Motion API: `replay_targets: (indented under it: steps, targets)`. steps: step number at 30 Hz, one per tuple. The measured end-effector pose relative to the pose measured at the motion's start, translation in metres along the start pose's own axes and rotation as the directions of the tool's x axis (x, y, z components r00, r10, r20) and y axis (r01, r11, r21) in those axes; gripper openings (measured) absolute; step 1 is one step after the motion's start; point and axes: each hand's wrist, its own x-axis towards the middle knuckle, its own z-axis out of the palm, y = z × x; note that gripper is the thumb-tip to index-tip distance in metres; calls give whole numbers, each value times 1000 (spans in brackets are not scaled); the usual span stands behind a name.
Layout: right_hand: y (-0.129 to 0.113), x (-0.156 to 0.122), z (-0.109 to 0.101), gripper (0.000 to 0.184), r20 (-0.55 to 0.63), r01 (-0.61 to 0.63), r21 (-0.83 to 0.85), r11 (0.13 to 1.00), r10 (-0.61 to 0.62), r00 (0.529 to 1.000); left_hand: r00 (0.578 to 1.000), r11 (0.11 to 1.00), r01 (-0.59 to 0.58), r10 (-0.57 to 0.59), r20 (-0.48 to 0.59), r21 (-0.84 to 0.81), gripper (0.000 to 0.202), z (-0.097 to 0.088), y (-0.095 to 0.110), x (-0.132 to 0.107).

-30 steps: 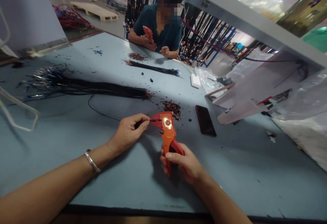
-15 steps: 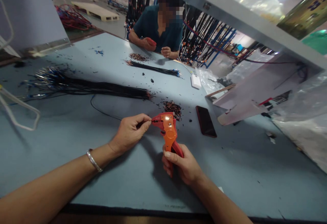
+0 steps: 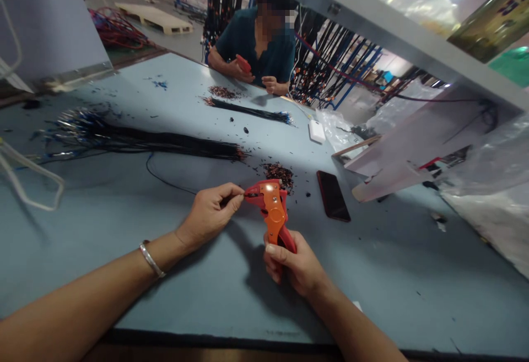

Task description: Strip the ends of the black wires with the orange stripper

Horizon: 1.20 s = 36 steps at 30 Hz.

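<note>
Between thumb and forefinger my left hand (image 3: 212, 210) pinches the end of a thin black wire (image 3: 169, 183), which trails back over the table to the left. My right hand (image 3: 295, 263) is wrapped round the handles of an orange and red wire stripper (image 3: 273, 210). The stripper's jaws point left and meet my left fingertips, where the wire's tip is hidden. Behind my left hand lies a thick bundle of black wires (image 3: 165, 142), with metal and blue ends on the left and copper ends on the right. A heap of stripped scraps (image 3: 279, 173) lies just beyond the stripper.
A dark phone (image 3: 333, 196) lies right of the stripper. Farther back are a smaller wire bundle (image 3: 248, 109), another scrap heap (image 3: 223, 92) and a white box (image 3: 316, 131). Across the table sits a person (image 3: 256, 48) holding a red tool. A white bent frame (image 3: 53, 207) stands at left.
The stripper's head has tilted slightly and its handles look a little differently squeezed. My left hand has stayed in place. The person opposite has raised the red tool a little.
</note>
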Motion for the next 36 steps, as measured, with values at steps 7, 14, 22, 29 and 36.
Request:
replay_targets:
  steps: [7,14,22,29,36]
  targets:
    - [-3,0,-2,31,-15,32,39,999,-31,999,998,1000,17,-17,-59,-3,23,0,-4,1]
    - [-10,-1,-4,39,-6,92,90,992,-92,996,998,999,38,-40,-54,-27,22,0,-4,1]
    - [-18,-7,-11,29,51,271,-384,883,-272,961,993,977,112,-115,-10,-180,22,1,1,2]
    - [-20,-7,-9,31,119,408,-804,434,-554,824,969,892,245,-237,68,-379,20,3,2,2]
    - [-9,-1,-12,50,295,424,-901,86,-597,746,944,766,328,-241,226,-553,13,6,4,-2]
